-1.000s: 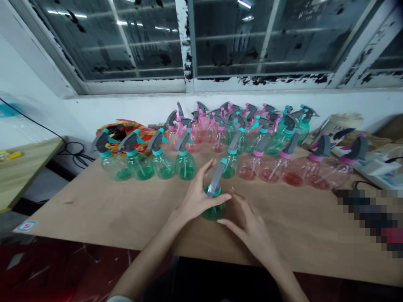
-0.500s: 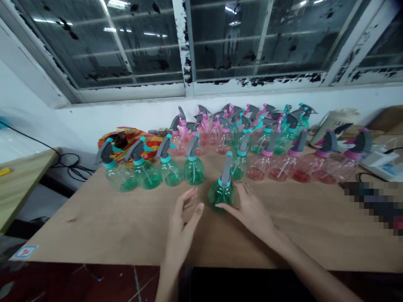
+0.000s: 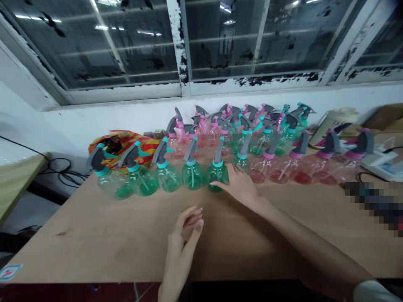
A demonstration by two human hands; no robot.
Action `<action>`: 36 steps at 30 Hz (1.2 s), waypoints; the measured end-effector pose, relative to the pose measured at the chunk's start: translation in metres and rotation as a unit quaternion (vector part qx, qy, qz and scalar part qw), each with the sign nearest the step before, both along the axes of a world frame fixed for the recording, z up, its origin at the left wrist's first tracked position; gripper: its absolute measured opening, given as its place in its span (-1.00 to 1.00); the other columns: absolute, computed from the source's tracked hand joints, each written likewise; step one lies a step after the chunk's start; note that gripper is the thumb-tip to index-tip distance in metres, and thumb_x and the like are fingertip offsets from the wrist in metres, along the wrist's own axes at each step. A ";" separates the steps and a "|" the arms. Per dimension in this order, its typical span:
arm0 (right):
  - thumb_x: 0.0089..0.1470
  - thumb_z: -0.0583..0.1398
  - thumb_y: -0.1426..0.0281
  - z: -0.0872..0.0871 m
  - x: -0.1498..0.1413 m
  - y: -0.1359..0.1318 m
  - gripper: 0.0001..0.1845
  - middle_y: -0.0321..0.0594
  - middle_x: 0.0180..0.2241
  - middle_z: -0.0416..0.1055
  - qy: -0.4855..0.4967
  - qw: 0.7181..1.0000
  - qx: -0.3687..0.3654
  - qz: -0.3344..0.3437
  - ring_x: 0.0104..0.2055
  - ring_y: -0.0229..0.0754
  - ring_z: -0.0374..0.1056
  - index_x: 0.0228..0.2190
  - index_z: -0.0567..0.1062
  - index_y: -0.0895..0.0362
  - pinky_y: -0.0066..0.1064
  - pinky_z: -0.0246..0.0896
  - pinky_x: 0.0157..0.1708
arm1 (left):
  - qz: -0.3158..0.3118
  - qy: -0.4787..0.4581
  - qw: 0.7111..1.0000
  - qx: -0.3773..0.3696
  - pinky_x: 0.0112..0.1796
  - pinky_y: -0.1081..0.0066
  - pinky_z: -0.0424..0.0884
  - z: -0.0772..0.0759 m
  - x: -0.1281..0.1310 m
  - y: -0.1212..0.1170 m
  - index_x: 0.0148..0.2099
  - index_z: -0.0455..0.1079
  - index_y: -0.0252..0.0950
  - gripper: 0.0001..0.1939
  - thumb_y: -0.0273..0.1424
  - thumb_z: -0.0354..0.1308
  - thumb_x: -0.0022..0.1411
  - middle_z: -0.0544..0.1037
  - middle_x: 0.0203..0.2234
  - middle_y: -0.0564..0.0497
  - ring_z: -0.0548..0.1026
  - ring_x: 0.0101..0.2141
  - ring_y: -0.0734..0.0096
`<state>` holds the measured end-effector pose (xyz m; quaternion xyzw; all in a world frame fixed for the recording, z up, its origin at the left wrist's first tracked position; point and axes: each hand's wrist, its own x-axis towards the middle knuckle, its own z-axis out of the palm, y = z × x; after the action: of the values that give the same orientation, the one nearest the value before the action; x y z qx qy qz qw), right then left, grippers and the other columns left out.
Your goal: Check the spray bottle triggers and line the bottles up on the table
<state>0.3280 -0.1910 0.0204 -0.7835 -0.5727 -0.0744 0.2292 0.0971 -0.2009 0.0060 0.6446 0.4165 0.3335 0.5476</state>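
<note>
A green spray bottle with a grey trigger and teal collar stands in the front row on the brown table. My right hand reaches forward and its fingertips rest against that bottle's right side, fingers stretched out. My left hand hovers over the table nearer to me, fingers loosely curled and apart, holding nothing. To the left of the bottle stand several more green spray bottles in a line. To its right runs a row of pink spray bottles.
More pink and green spray bottles crowd the back of the table under the window. A red and yellow bag lies at the back left. A white device and a pale container sit at the right. Cables hang left.
The green bottle has moved away from me into the front row beside the other green ones. My left hand let go and drew back; my right hand followed the bottle forward.
</note>
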 end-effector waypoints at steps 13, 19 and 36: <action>0.10 0.09 -0.05 0.008 -0.002 0.002 -0.26 0.12 -0.10 0.49 0.003 1.000 0.017 -0.025 -0.29 0.11 0.50 0.13 0.25 0.21 -0.21 0.33 -0.48 | -0.027 0.030 0.999 -0.003 0.04 0.15 0.39 0.003 0.010 0.005 0.07 0.31 -0.14 -0.63 -0.14 0.10 0.26 0.52 -0.02 -0.06 0.49 0.00 0.19; 0.17 0.04 0.00 0.011 0.021 -0.038 -0.52 -0.11 -0.26 0.54 0.046 0.991 0.109 -0.067 -0.37 -0.07 0.48 -0.12 0.45 0.09 -0.30 0.29 -0.42 | -0.025 0.038 0.999 0.014 0.04 0.19 0.39 0.002 0.007 0.012 0.07 0.30 -0.10 -0.64 -0.14 0.11 0.27 0.51 0.00 -0.01 0.48 0.01 0.22; 0.10 0.05 -0.08 0.010 0.053 -0.012 -0.30 0.08 -0.25 0.53 0.063 0.988 -0.023 -0.140 -0.32 0.18 0.49 0.04 0.29 0.21 -0.13 0.28 -0.42 | -0.035 0.046 0.998 0.028 0.02 0.20 0.43 0.010 0.011 0.003 0.08 0.30 -0.11 -0.64 -0.17 0.12 0.26 0.52 -0.03 -0.02 0.50 -0.02 0.22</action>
<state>0.3809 -0.2028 0.0304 -0.8642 -0.4434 -0.0429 0.2340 0.1085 -0.1981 0.0161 0.6884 0.4086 0.2954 0.5215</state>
